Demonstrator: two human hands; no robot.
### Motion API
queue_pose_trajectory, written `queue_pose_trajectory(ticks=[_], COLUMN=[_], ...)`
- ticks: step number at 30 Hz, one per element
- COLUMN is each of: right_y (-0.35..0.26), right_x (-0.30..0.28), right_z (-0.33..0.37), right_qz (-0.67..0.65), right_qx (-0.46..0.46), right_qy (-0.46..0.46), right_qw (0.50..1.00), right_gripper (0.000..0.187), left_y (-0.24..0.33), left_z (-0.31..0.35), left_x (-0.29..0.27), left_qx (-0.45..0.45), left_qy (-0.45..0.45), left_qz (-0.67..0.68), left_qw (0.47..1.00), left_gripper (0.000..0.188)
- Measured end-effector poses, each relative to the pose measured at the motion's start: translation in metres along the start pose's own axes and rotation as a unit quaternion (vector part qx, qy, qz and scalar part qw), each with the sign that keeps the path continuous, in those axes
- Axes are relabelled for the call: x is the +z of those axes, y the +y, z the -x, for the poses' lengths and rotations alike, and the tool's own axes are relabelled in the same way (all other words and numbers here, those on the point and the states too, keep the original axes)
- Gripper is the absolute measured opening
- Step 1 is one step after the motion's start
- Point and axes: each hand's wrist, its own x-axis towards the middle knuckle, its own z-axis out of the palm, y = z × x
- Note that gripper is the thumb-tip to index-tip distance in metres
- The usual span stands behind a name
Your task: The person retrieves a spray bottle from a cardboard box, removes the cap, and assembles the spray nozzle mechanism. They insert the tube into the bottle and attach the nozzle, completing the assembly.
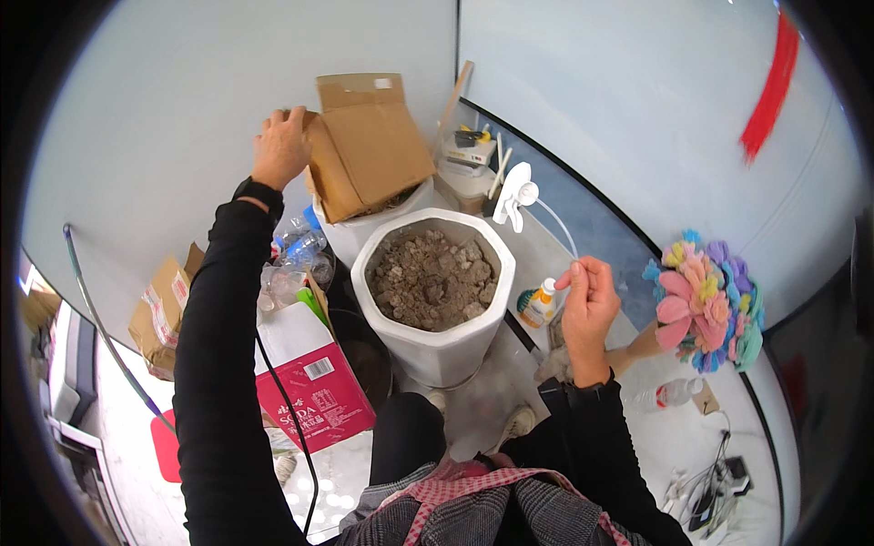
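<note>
Head view: my left hand (pixel 280 146) grips the cardboard box (pixel 369 155) flap; my right hand (pixel 587 305) pinches the sprayer (pixel 516 194) tube above the spray bottle (pixel 537 305); soil-filled white pot (pixel 435 341) between.

The light is bright, even and soft, and it seems to come from above, so the pale walls look almost flat and shadows are weak, darkest under the white planter (pixel 435 300) near the centre. The fisheye bends straight edges strongly toward the rim, with a black vignette from 7 to 11 o'clock and around 3 o'clock. The centre is sharp; the rim is softer.
</note>
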Motion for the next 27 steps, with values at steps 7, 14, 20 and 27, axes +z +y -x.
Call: queue_pose_trajectory(ticks=[7, 14, 20, 27], right_y=[0.026, 0.027, 0.043, 0.168], right_x=[-0.004, -0.008, -0.02, -0.06], right_z=[0.018, 0.038, 0.037, -0.003], right_qz=[-0.004, -0.133, -0.071, 0.153], right_qx=[-0.032, 0.001, -0.017, 0.178], right_qy=[0.035, 0.01, -0.153, 0.036], right_qw=[0.999, 0.991, 0.986, 0.971], right_gripper=[0.005, 0.004, 0.007, 0.025], left_y=[0.116, 0.237, 0.263, 0.277], left_z=[0.048, 0.122, 0.152, 0.186], left_x=[-0.024, -0.033, 0.001, 0.019], left_qx=[0.03, -0.112, -0.2, -0.233], left_qy=[-0.159, -0.323, -0.147, -0.157], left_qz=[0.465, 0.724, 0.811, 0.881], left_qw=[0.87, 0.599, 0.53, 0.381], left_gripper=[0.034, 0.071, 0.038, 0.045])
